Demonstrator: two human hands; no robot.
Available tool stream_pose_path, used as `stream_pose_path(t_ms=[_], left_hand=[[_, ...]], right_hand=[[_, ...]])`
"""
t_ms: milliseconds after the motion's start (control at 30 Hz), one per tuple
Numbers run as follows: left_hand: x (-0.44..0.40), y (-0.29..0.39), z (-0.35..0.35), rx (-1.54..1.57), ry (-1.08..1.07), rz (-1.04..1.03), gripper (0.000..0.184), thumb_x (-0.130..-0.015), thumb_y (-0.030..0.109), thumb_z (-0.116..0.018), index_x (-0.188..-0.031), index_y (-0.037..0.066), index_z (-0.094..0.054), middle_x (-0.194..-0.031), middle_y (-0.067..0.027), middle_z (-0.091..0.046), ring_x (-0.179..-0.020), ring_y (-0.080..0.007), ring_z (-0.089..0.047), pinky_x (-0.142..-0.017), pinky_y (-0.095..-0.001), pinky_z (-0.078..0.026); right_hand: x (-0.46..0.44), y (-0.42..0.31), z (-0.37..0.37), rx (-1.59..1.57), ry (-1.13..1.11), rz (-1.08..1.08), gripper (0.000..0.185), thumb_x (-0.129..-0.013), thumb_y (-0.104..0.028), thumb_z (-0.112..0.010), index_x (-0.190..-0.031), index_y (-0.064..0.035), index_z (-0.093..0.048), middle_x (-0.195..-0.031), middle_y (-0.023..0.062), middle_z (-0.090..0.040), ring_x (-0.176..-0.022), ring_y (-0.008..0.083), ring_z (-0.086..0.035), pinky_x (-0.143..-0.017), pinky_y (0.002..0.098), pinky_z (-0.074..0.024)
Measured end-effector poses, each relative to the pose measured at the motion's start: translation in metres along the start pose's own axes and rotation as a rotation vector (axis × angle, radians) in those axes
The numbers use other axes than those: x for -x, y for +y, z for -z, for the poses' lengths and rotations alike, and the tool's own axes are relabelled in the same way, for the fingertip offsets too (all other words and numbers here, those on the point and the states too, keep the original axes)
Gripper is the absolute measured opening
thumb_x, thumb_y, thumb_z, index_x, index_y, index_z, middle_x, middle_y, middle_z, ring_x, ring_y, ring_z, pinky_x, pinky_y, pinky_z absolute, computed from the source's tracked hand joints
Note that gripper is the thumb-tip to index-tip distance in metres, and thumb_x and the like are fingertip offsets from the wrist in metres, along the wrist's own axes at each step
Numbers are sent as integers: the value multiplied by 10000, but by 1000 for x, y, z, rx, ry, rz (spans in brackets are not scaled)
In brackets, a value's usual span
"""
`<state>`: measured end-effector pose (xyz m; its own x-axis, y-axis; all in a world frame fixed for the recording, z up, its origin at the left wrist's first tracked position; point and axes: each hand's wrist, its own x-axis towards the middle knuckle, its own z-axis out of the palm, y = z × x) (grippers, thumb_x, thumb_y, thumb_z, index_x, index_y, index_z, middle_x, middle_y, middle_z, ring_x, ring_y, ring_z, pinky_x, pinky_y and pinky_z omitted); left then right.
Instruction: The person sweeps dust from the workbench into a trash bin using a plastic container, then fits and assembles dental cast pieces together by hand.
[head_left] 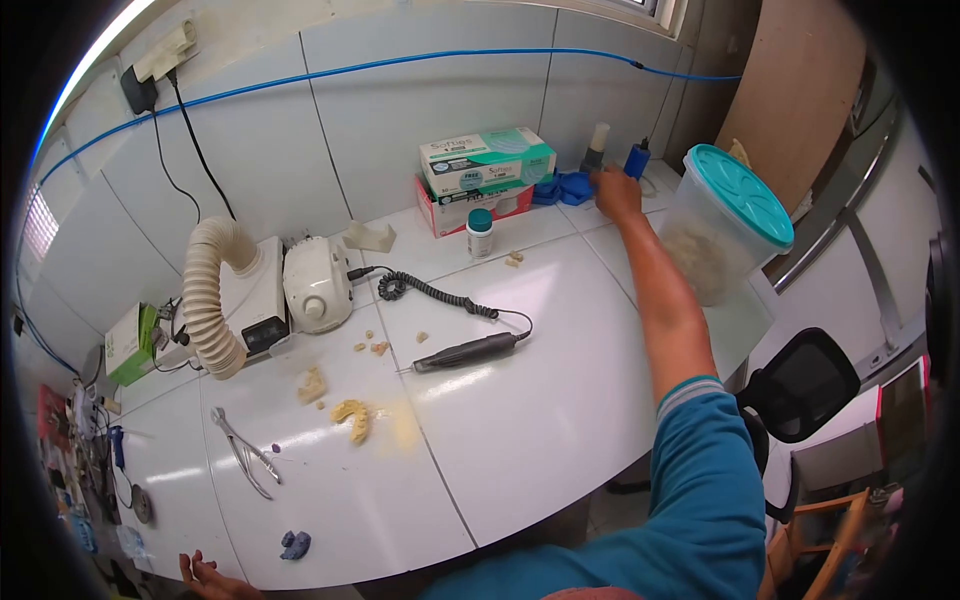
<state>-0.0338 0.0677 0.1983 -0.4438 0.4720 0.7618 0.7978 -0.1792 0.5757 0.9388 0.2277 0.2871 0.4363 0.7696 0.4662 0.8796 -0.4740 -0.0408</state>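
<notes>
My right hand (617, 194) reaches to the back of the white-topped table, its fingers curled; what they hold, if anything, is hidden. Beside it lie some crumpled blue pieces (572, 188), with a grey bottle with a white top (596, 147) just behind. A small blue container (637, 160) stands to its right. At the front left edge, my left hand (205, 578) is partly in view, fingers apart and holding nothing. Nearest to it is a dark blue lump (295, 545). Metal pliers (243, 452) lie farther up, and a yellow dental cast (352, 419) rests to their right.
A black handpiece (465, 353) on a coiled cord joins a white control box (318, 285). A ribbed hose (212, 290) stands left of that. Glove and mask boxes (487, 162), a white bottle (480, 235) and a teal-lidded tub (715, 220) line the back.
</notes>
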Motion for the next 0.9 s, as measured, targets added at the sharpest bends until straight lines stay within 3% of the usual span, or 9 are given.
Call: stream_pose_path(t_ms=[100, 200, 267, 333, 400, 633, 733, 800, 900], left_hand=[[3, -1, 3, 34, -70, 231, 393, -1157, 182, -473, -1457, -51, -574, -1362, -188, -675, -1105, -226, -625, -963, -366, -461], [5, 18, 4, 11, -47, 176, 366, -1157, 167, -462, -1431, -44, -583, -1286, -171, -709, -973, -190, -554, -899, -344, -439], [6, 12, 5, 75, -41, 173, 361, -1151, 151, -461, -1421, -56, -581, -1288, -166, -707, -969, -189, -552, -892, -344, -445], [6, 19, -1, 79, -17, 190, 362, -1146, 151, -467, -1417, -62, -579, -1289, -164, -707, -968, -190, -554, -887, -345, -449], [6, 24, 2, 81, -18, 204, 365, -1142, 151, -474, -1416, -67, -576, -1286, -167, -706, -968, -192, -556, -881, -344, -453], [8, 7, 5, 154, -34, 224, 357, -1138, 138, -495, -1408, -79, -583, -1325, -183, -694, -1006, -200, -606, -877, -336, -464], [11, 7, 0, 222, 9, 188, 350, -1135, 130, -504, -1403, -79, -584, -1327, -180, -690, -1039, -201, -630, -863, -335, -465], [12, -3, 2, 248, 8, 168, 372, -1129, 152, -519, -1426, -68, -561, -1300, -194, -690, -1032, -193, -629, -851, -328, -457], [10, 6, -2, 303, 77, 181, 351, -1119, 124, -514, -1404, -75, -567, -1342, -186, -668, -1077, -205, -660, -831, -323, -459]], right_hand=[[0, 1, 32, -148, 18, 55, 221, -888, -95, -810, -1102, -152, -807, -1262, 173, -665, -1191, 396, -679, -1016, 483, -551], [-5, 34, 55, -308, 109, 237, 256, -895, -195, -854, -1103, -59, -795, -1406, 226, -614, -1227, 359, -668, -1065, 443, -543], [35, 1, 111, -770, -27, 57, 247, -922, -225, -839, -1068, -36, -777, -1499, 227, -576, -1307, 353, -645, -1088, 461, -539], [80, -20, 142, -864, -58, 96, 235, -938, -238, -821, -1030, -32, -759, -1541, 223, -550, -1351, 358, -625, -1097, 491, -535], [130, -40, 157, -719, -44, 158, 203, -921, -216, -817, -982, -37, -741, -1547, 234, -549, -1363, 392, -619, -1139, 537, -501], [238, -76, 143, -393, -224, 98, 242, -858, -120, -871, -1017, -7, -727, -1404, 245, -652, -1316, 408, -632, -1097, 469, -509], [245, -150, 176, -568, -150, 255, 312, -843, -122, -897, -1094, -30, -735, -1340, 183, -691, -1304, 366, -635, -1069, 463, -505], [246, -182, 169, -536, -161, 484, 369, -839, -116, -897, -1167, -59, -739, -1304, 127, -711, -1278, 323, -641, -1061, 449, -487], [244, -218, 148, -468, -214, 607, 427, -845, -133, -889, -1243, -72, -748, -1215, 95, -725, -1187, 289, -658, -1038, 428, -482]])
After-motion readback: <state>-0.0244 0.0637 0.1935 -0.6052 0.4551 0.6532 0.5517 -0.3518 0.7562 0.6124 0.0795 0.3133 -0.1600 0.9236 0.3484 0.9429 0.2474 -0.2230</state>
